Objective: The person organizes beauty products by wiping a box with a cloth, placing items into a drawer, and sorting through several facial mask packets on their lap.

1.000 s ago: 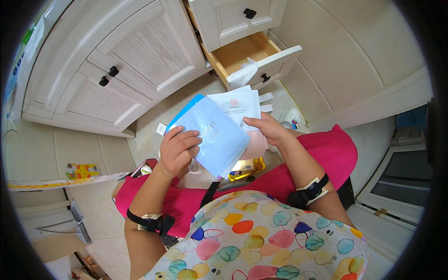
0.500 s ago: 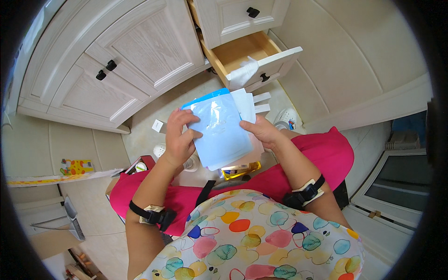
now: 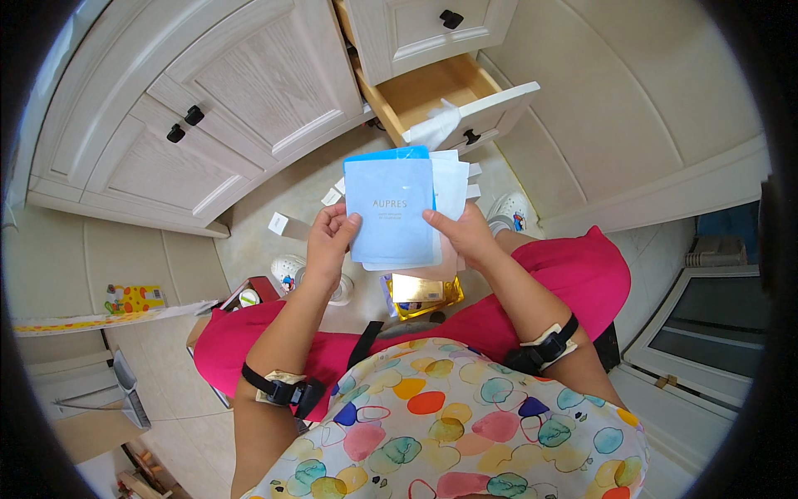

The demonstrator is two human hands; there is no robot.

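Nearest, a patterned top [image 3: 449, 416] is filling the foreground, and pink trousers [image 3: 582, 270] are spreading to left and right. Between the legs, a gold package [image 3: 453, 293] is lying on the floor, just nearer than the hands.

The light-blue packet [image 3: 389, 237] is forming the front of a fanned stack. Its long axis is running near to far, its printed face is turning toward the wearer, and its top edge is pointing to the far side. The packet is sitting between the two hands. The left hand [image 3: 329, 237] is pinching the left edge, its thumb pressing on the printed face. The right hand [image 3: 467, 237] is clasping the right side of the stack, its thumb lying at the packet's right edge; its other fingers are mostly hidden. A pink packet [image 3: 449, 261] is showing at the near right, a white packet [image 3: 450, 187] at the right, and a darker blue packet [image 3: 386, 155] along the far edge.

Farther away, a small white box [image 3: 278, 223] is resting at left. Farthest, a white cloth [image 3: 434, 128] is hanging over an open drawer [image 3: 499, 115].
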